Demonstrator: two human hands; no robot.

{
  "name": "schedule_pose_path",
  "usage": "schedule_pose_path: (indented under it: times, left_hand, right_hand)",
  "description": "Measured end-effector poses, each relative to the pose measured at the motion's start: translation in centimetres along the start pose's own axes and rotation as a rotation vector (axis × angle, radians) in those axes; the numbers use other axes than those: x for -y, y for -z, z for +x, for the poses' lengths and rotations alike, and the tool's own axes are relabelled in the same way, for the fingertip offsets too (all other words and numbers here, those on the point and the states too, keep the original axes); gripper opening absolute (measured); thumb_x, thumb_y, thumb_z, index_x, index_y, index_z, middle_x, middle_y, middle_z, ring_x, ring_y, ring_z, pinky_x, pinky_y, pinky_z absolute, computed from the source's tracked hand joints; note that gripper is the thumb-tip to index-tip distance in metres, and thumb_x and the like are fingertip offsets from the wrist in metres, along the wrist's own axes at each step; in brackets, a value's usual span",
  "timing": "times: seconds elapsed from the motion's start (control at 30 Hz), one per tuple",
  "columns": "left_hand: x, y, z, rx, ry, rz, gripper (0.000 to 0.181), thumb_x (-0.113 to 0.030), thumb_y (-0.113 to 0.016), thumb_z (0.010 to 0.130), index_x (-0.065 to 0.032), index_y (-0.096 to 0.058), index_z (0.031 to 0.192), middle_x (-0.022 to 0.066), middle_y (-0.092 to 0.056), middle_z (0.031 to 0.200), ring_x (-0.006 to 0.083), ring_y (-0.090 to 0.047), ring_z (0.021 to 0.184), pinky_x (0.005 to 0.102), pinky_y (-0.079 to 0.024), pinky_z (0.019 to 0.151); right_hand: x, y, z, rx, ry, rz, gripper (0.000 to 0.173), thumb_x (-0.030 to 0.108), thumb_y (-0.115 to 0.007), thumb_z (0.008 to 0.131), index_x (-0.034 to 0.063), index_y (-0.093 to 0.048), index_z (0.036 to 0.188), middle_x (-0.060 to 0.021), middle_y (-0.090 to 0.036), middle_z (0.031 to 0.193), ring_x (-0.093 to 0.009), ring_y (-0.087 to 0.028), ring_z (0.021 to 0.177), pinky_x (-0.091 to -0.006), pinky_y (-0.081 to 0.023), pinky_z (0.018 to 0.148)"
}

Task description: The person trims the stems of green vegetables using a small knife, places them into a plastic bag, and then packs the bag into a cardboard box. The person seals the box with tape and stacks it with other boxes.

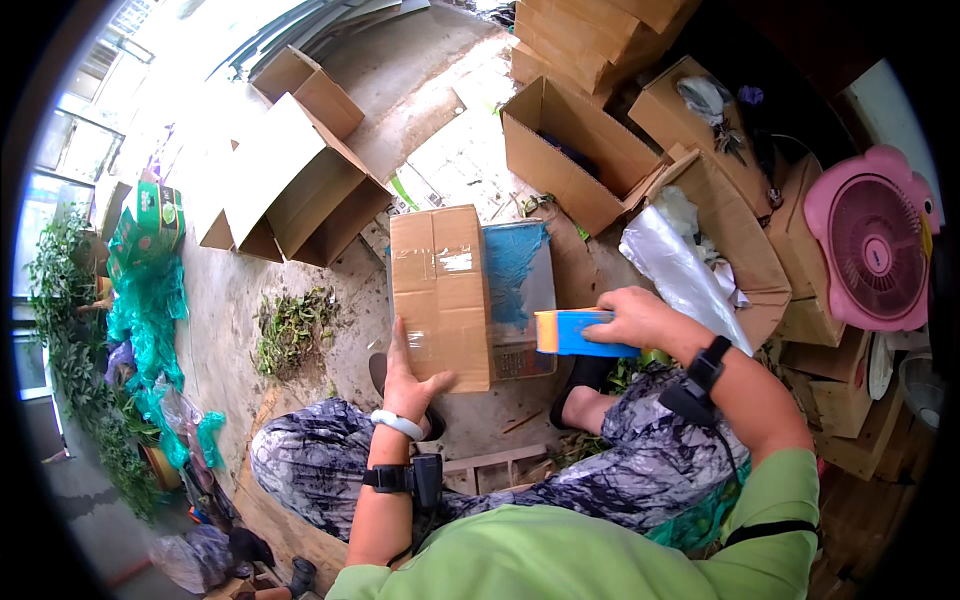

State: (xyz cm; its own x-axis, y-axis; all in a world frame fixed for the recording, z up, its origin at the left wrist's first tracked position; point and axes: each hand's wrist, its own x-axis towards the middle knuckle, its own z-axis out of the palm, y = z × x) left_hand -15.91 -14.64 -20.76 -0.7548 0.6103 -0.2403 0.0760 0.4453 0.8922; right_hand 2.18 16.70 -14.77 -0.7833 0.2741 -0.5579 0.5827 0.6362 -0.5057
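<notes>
A closed cardboard box [439,315] lies in front of me with shiny clear tape [456,262] across its top. It rests on a worn blue-and-grey support [517,270]. My left hand [409,379] holds the box's near left corner, fingers up its left side and thumb along the near edge. In my right hand [637,319] is a blue and orange tape dispenser [570,334], held just right of the box. A faint clear strip seems to span from the box toward the dispenser.
Open cartons stand at the far left [300,180] and far right [570,150]. Clear plastic bags [675,255] fill a carton at right, near a pink fan [874,247]. Plant cuttings [294,330] lie on the floor at left. Another person's foot [302,576] shows at bottom left.
</notes>
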Motion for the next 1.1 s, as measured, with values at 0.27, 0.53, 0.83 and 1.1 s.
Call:
schedule_pose_path:
  times: [0.27, 0.53, 0.83, 1.1]
  left_hand:
    - [-1.1, -0.3, -0.2, 0.008, 0.069, -0.070, 0.108, -0.001, -0.077, 0.057, -0.0116, -0.017, 0.147, 0.0164, -0.038, 0.135, 0.0274, -0.044, 0.121, 0.0358, -0.041, 0.100]
    - [-0.6, -0.1, -0.4, -0.011, 0.045, -0.077, 0.109, -0.001, -0.077, 0.056, -0.0084, -0.017, 0.147, 0.0181, -0.036, 0.138, 0.0272, -0.043, 0.123, 0.0349, -0.038, 0.103]
    - [0.7, 0.1, 0.0, -0.018, -0.096, 0.031, 0.113, -0.009, -0.083, 0.055, -0.0062, -0.016, 0.146, 0.0210, -0.042, 0.135, 0.0310, -0.045, 0.122, 0.0364, -0.039, 0.102]
    - [2.6, 1.2, -0.1, 0.035, 0.000, -0.119, 0.122, -0.015, -0.083, 0.060, -0.0044, 0.002, 0.146, 0.0213, -0.040, 0.140, 0.0285, -0.047, 0.123, 0.0328, -0.039, 0.101]
  right_hand:
    - [3.9, -4.3, 5.7, 0.065, -0.024, -0.023, 0.053, 0.046, -0.063, 0.068, -0.0032, -0.067, 0.086, -0.0235, -0.065, 0.088, -0.038, -0.063, 0.085, -0.0423, -0.050, 0.079]
    - [7.9, -7.6, 6.7, 0.134, -0.135, -0.044, 0.055, 0.036, -0.061, 0.073, -0.0086, -0.060, 0.106, -0.0265, -0.064, 0.097, -0.037, -0.063, 0.093, -0.0408, -0.050, 0.082]
    - [9.9, -14.1, 8.1, 0.305, -0.019, -0.303, 0.078, 0.025, -0.065, 0.073, -0.0037, -0.032, 0.138, -0.0157, -0.061, 0.118, -0.027, -0.061, 0.105, -0.0370, -0.049, 0.086]
    - [10.9, -8.3, 6.1, 0.466, -0.140, -0.343, 0.062, 0.042, -0.083, 0.051, 0.0055, -0.070, 0.100, -0.0124, -0.067, 0.105, -0.027, -0.064, 0.099, -0.0372, -0.051, 0.082]
